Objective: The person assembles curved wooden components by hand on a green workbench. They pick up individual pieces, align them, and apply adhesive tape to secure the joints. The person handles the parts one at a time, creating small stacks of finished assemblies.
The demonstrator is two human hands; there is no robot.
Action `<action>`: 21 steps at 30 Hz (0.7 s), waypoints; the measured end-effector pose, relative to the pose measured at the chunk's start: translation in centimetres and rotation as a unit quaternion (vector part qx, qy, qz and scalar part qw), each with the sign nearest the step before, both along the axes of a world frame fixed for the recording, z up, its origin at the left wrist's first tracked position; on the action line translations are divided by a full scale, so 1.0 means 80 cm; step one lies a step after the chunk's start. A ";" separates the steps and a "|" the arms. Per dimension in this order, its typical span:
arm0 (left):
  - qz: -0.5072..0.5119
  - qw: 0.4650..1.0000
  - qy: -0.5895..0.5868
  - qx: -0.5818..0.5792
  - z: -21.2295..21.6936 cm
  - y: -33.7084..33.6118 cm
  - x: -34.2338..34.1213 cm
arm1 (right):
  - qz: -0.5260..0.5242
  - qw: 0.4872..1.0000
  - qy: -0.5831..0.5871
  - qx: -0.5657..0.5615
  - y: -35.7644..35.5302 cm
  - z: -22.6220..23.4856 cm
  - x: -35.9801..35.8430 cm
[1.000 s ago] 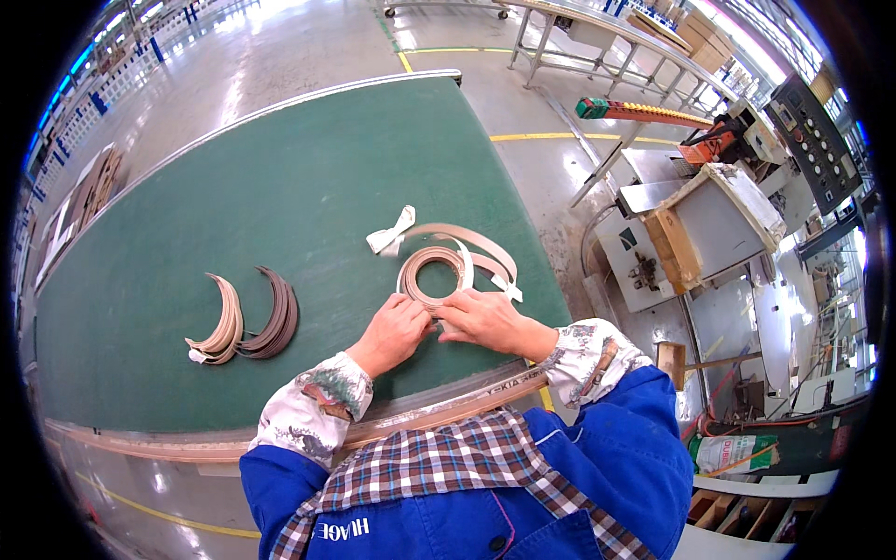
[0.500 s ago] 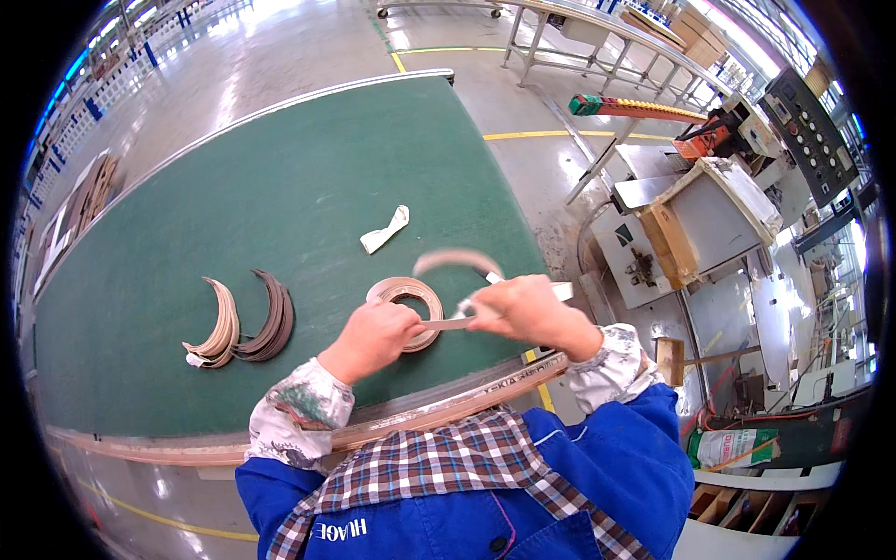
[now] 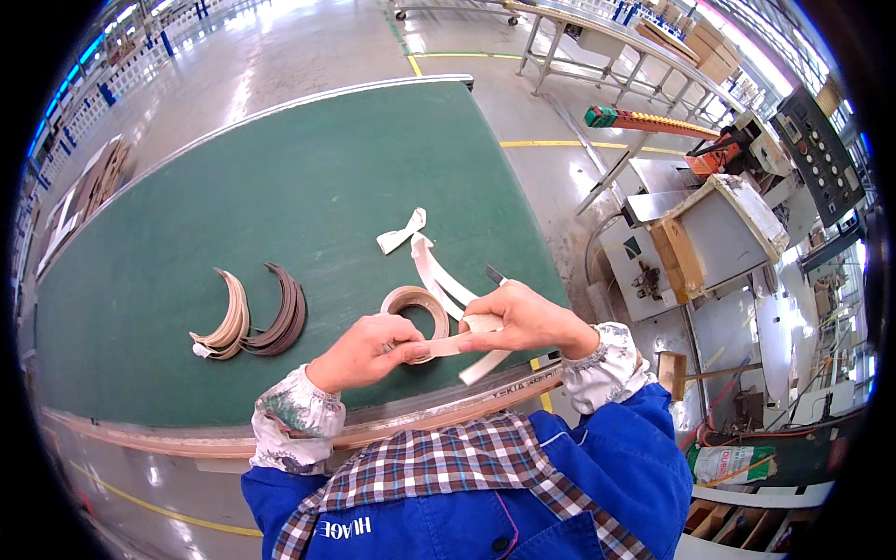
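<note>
A pale beige banding strip [image 3: 446, 346] runs between my two hands, just above the green table's near edge. My left hand [image 3: 369, 351] pinches its left end between thumb and fingers. My right hand [image 3: 525, 319] is closed on the strip's curled right part. From the top of that fist sticks a dark, narrow tip [image 3: 495, 274], perhaps a blade; the rest is hidden. Behind the hands lies a coiled roll of beige banding [image 3: 399, 299], partly covered by my left fingers. A long white strip [image 3: 441, 278] trails over the table and passes under my right hand.
On the green table [image 3: 280, 187], a beige bundle of curved strips [image 3: 233, 322] and a dark brown bundle [image 3: 288, 319] lie at left. A crumpled white piece [image 3: 402, 232] is beyond the roll. Machinery with a control panel [image 3: 817, 149] stands at right.
The blurred loop near my right hand is gone, and a white strip now trails across the table there. My hands have tilted, with the beige strip still between them.
</note>
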State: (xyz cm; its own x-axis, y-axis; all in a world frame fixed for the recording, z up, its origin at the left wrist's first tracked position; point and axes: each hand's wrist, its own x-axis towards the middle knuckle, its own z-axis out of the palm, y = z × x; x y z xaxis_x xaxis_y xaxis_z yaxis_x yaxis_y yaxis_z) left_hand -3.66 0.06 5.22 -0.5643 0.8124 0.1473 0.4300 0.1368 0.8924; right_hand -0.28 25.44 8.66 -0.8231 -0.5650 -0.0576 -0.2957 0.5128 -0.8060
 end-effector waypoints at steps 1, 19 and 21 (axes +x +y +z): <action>0.000 1.000 0.000 0.009 -0.001 0.000 0.001 | -0.001 0.999 -0.031 -0.035 -0.003 -0.004 0.000; 0.245 0.958 0.141 0.040 -0.006 0.017 0.026 | -0.163 0.915 0.359 0.088 -0.054 -0.021 0.005; 0.278 0.943 0.165 0.075 -0.012 0.029 0.041 | -0.158 0.896 0.408 0.069 -0.071 -0.040 0.011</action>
